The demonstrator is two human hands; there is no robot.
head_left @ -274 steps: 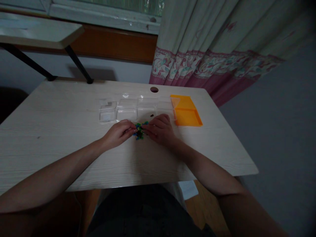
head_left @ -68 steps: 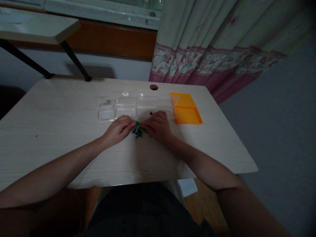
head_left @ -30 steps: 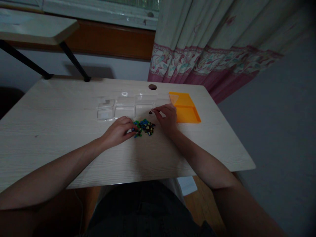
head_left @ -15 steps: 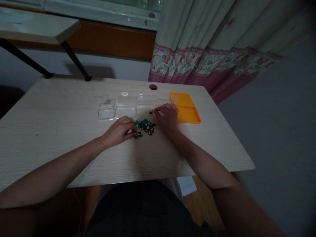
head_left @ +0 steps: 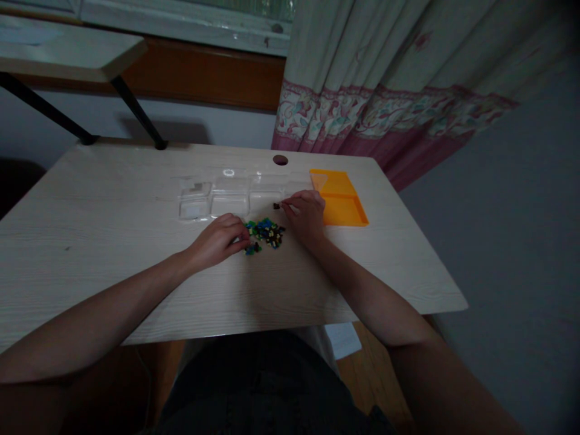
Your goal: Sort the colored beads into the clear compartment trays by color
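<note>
In the head view, the left hand (head_left: 220, 240) is at the left edge of a pile of small pieces (head_left: 267, 232), blue, green, dark and pale, on the desk (head_left: 190, 302). Its grip is narrow; whether a piece sits inside cannot be told. The right hand (head_left: 307, 216) has its thumb and finger close together just beside a few dark pieces (head_left: 276, 206), its hold unclear. Behind both lies a clear tray (head_left: 229, 205), and an orange box (head_left: 345, 210) lies open to the right
</note>
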